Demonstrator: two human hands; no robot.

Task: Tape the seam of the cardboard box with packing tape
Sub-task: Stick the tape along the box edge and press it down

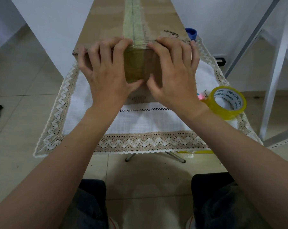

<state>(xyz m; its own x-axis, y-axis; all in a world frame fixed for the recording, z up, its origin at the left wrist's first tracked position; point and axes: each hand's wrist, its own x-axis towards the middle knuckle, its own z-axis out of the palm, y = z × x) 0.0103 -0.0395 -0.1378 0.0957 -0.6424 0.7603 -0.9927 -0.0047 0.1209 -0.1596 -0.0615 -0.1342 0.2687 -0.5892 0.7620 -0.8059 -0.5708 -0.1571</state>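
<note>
Head view: both hands (107, 70) (174, 71) press tape onto the closed cardboard box (107, 19).

1. There was a single view, taken from a camera worn on the person's head.
2. It looked forward and steeply down, so both forearms ran up from the lower corners toward the middle of the frame.
3. The camera sat close: the left hand (105, 66) and right hand (173, 70) filled the centre, pressed on the near end of the cardboard box (107, 19).
4. The wide lens bent straight lines near the edges and stretched the box away toward the top edge.
5. The bottom of the frame took in the person's knees and the tiled floor (15, 90) directly below.
6. No second view shared the scene.
</note>
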